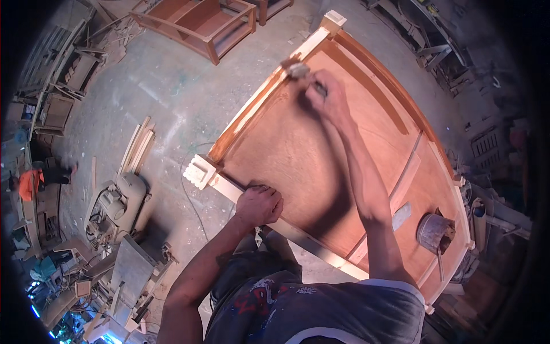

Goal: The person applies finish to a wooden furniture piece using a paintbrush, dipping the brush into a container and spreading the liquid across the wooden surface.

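A large wooden panel (298, 149) framed by rails lies in front of me, partly stained brown. My right hand (329, 94) is closed around a paintbrush (298, 70), blurred by motion, whose dark bristles touch the far-left rail (252, 117). That rail shows brown stain beside pale bare wood. My left hand (260, 204) is closed over the near rail (312, 245); its fingertips are hidden. Carved pale blocks (199, 171) end the posts. A dark brown stripe (372, 92) runs along the panel's far right side.
On the panel's right part stand a stained pot (432, 232) with a stick in it and a pale flat piece (401, 215). A wooden frame (200, 26) stands beyond. To the left are a compressor-like machine (123, 198), wood strips (137, 146) and a person in orange (30, 183).
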{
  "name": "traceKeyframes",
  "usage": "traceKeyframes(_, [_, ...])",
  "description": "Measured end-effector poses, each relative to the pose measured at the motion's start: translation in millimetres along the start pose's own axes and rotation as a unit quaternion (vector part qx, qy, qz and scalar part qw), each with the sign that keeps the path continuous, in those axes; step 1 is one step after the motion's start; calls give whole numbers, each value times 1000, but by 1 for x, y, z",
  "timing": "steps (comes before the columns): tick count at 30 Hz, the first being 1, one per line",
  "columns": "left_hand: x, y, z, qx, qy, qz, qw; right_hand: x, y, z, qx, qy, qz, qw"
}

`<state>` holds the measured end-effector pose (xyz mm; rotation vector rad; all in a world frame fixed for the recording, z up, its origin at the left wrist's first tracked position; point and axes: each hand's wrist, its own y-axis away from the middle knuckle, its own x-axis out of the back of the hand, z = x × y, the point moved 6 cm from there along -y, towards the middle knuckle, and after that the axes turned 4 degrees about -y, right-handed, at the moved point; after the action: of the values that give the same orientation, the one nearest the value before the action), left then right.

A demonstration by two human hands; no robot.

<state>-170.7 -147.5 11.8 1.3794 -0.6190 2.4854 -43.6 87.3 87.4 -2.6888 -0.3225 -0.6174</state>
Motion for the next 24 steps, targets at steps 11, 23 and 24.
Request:
traceKeyframes(11, [-2,13,-4,22,-26,-23,999,-102,115,-81,80,-91,-159,980])
traceKeyframes(23, [5,8,-2,15,-43,13,999,-113,117,-98,185,-96,-264,942])
traceKeyframes(24, [3,9,-3,20,-38,10,999,-113,115,-99,182,-98,-268,941])
